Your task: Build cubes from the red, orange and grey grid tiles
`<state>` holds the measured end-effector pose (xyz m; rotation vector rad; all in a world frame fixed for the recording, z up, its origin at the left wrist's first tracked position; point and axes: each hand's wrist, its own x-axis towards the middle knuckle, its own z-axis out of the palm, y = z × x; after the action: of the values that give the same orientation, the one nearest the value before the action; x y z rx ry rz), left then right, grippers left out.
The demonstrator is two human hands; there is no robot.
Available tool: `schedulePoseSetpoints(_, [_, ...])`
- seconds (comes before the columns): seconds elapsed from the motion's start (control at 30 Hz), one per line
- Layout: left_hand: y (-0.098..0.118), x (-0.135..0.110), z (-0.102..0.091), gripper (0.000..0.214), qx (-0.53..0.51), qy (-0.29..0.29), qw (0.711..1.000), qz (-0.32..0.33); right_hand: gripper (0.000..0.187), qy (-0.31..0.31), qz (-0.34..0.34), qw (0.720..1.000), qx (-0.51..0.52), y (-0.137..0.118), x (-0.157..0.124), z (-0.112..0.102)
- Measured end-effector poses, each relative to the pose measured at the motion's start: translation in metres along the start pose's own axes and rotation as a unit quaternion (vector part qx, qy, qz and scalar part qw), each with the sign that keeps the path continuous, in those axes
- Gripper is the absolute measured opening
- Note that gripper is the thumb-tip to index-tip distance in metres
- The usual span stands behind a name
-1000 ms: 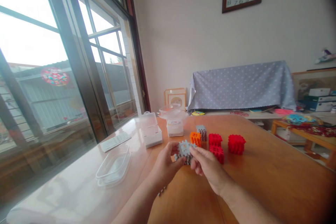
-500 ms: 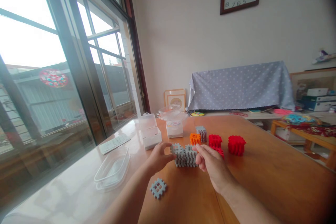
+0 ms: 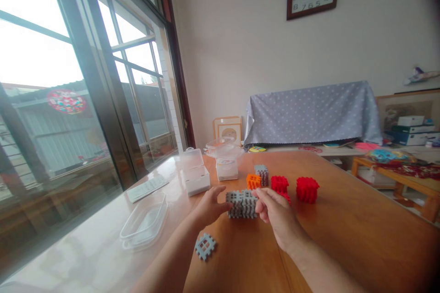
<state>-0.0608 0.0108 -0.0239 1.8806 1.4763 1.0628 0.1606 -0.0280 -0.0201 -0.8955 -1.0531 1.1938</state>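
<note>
Two side-by-side stacks of grey plastic interlocking window tiles (image 3: 241,208) stand on the wooden table between my hands. My left hand (image 3: 210,206) is at their left side, its fingers spread and its thumb near the lower edge. At the right edge, my right hand (image 3: 275,213) has its fingers curled and its thumb and index finger pressed against the stack's top corner. Its grip on the far side is partly hidden. One loose grey window tile (image 3: 205,246) lies flat on the table near my left forearm.
Behind the stacks are an orange stack (image 3: 253,181), another grey stack (image 3: 261,174) and red stacks (image 3: 307,190). White plastic boxes (image 3: 197,183) stand at the back left. Clear lids (image 3: 144,222) and a paper sheet (image 3: 147,188) lie on the left, beside the window.
The two grey stacks now sit closer and more evenly aligned. My left fingers have lifted away from the left stack's top. The view has shifted slightly.
</note>
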Motion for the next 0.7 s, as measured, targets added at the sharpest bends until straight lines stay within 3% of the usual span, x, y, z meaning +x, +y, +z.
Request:
schedulePoseSetpoints(0.13, [-0.002,-0.016,-0.014,0.046,0.011,-0.002,1.0,-0.016,0.037,0.001,-0.003,1.0,0.0,0.001,0.001,-0.002])
schedulePoseSetpoints(0.27, [-0.004,-0.043,-0.037,0.041,0.05,-0.07,0.996,-0.038,0.035,0.005,-0.001,1.0,-0.002,0.002,0.001,-0.004])
schedulePoseSetpoints(0.4, [0.0,-0.071,-0.055,0.053,0.125,-0.15,0.98,-0.048,0.034,0.005,0.005,1.0,-0.015,0.003,0.0,-0.003])
schedulePoseSetpoints(0.57, [0.008,-0.09,-0.057,0.063,0.237,-0.187,0.953,-0.034,0.037,0.004,0.006,1.0,-0.022,0.005,0.001,-0.004])
schedulePoseSetpoints(0.7, [0.007,-0.087,-0.052,0.055,0.215,-0.169,0.961,-0.027,0.038,0.005,0.009,1.0,-0.025,0.007,0.001,-0.004])
